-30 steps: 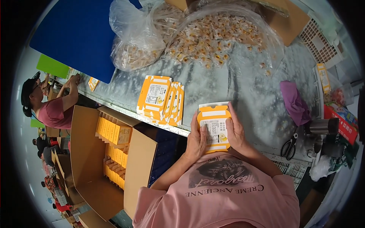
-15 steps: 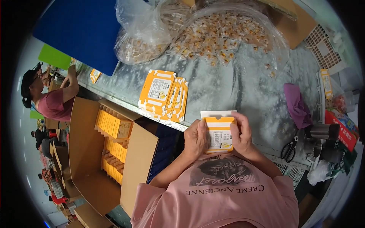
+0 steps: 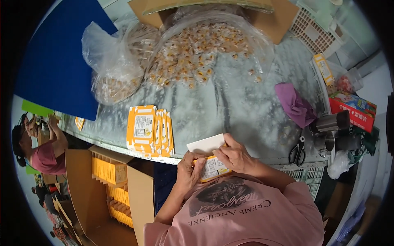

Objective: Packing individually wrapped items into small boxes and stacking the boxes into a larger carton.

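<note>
So I've got a yellow-and-white carton [image 3: 214,168] in both hands, just in front of my shirt [image 3: 246,201] and near the close edge of the desk [image 3: 246,119]; my guess at the step is folding it, since a plain white flap [image 3: 206,143] sticks out past its 12 o'clock end. The fingers of my left hand [image 3: 188,172] pinch the 9 o'clock side, thumb over the printed face and the others mostly tucked out of sight; the fingers of my right hand [image 3: 240,158] pinch around 1 o'clock, where flap meets body; can't tell if the carton is flat or opened out, tbh.

Next move, as I read it, calls for the left fingers steadying the body while the right ones work that crease; easy does it, the board could buckle. Going by the carton, a stack of flat cartons [image 3: 141,129] lies at 10 o'clock; scissors [image 3: 297,155] near 3; a heap of wrapped pieces [image 3: 188,61] between 11 and 12, well apart from my hands; the big cardboard box [image 3: 141,197], between 8 and 9, holds yellow boxes [image 3: 108,171]
</note>
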Demonstrator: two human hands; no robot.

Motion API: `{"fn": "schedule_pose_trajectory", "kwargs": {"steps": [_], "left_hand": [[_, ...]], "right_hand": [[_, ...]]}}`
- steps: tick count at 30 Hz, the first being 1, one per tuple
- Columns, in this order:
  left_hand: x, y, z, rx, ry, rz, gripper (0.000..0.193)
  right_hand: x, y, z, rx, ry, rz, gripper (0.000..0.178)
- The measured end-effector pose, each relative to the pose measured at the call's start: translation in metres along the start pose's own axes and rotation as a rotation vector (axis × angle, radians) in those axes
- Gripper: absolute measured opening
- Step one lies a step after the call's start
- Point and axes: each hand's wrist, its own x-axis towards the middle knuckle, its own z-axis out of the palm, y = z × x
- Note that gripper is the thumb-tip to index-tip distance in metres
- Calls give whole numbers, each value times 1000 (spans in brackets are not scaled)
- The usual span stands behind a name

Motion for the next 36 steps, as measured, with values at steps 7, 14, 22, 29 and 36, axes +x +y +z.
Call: {"fn": "schedule_pose_trajectory", "kwargs": {"steps": [7, 14, 22, 29, 36], "left_hand": [[15, -2, -8, -163, 254, -121, 30], [14, -31, -24, -222, 440, -311, 36], [40, 28, -52, 793, -19, -11, 65], [77, 16, -35, 843, -438, 170, 105], [71, 15, -37, 887, -509, 98, 123]], "right_hand": [[40, 86, -9, 244, 73, 312, 36], [107, 277, -96, -530, 240, 245, 65], [208, 298, -88, -517, 184, 330, 75], [257, 250, -12, -573, -12, 156, 63], [188, 200, 17, -398, -123, -51, 55]]}}
